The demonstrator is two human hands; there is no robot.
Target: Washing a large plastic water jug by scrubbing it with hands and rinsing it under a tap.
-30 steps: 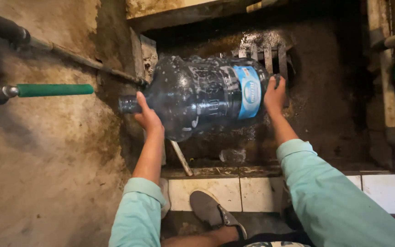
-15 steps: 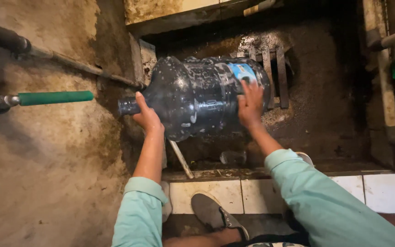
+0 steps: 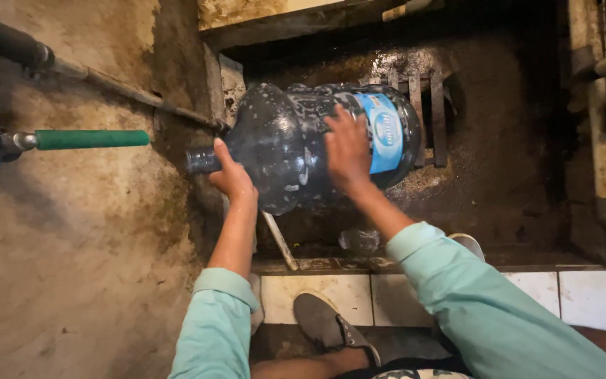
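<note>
Holding the big water jug (image 3: 296, 144) sideways above the wet drain floor (image 3: 499, 168), we are gripping its left-pointing neck with our left hand (image 3: 231, 175), right hand (image 3: 347, 149) spreading flat on its belly.

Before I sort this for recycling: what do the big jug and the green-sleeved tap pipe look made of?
The big jug looks like clear, dark-tinted plastic: see-through, wet and glossy with droplets, under a blue label. The green-sleeved tap pipe seems a matte green plastic sleeve on a silvery metal fitting, though the core is hidden.
</note>
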